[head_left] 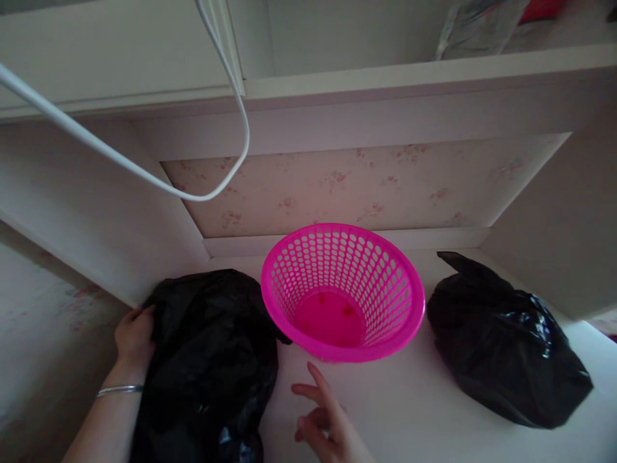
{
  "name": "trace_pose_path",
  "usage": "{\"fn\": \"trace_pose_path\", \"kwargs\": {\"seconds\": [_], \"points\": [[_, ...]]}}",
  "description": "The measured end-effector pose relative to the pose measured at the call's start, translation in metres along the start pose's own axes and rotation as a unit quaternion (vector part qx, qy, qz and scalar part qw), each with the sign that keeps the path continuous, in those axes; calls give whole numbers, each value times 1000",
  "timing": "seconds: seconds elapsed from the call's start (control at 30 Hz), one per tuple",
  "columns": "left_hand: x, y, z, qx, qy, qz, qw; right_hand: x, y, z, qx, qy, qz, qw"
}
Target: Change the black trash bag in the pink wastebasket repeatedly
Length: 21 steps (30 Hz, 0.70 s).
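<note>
My left hand, with a silver bangle at the wrist, is closed on the left edge of a black plastic bag; its fingertips are partly hidden. The bag lies crumpled on the white surface. In front of the pink basket, my right hand hovers with fingers apart and holds nothing. That pink plastic basket has a perforated wall and stands beside the bag, its inside showing a few red spots at the bottom.
A second black plastic bag, filled and gathered at the top, sits at the right. Overhead runs a shelf holding a clear plastic package. A white cable loops down at upper left. Floral wallpaper covers the back.
</note>
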State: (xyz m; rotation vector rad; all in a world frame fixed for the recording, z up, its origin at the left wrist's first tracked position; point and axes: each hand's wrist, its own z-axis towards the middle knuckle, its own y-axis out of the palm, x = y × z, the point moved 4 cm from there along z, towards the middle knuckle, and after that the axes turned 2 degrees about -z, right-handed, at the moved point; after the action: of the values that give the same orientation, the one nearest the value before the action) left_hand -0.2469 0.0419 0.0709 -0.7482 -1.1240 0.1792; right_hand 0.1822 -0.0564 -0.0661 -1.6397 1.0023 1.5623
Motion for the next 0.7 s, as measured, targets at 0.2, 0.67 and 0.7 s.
{"fn": "trace_pose_path", "kwargs": {"seconds": [0.2,0.67,0.7], "points": [[32,-12,-30,55,121,25,991,45,-7,-6,2,37,-71,997],[15,126,-109,-281,332,269,860,2,-7,-4,-8,44,-205,978],[16,131,-107,-280,326,267,863,2,-7,-5,-2,41,-210,977]]}}
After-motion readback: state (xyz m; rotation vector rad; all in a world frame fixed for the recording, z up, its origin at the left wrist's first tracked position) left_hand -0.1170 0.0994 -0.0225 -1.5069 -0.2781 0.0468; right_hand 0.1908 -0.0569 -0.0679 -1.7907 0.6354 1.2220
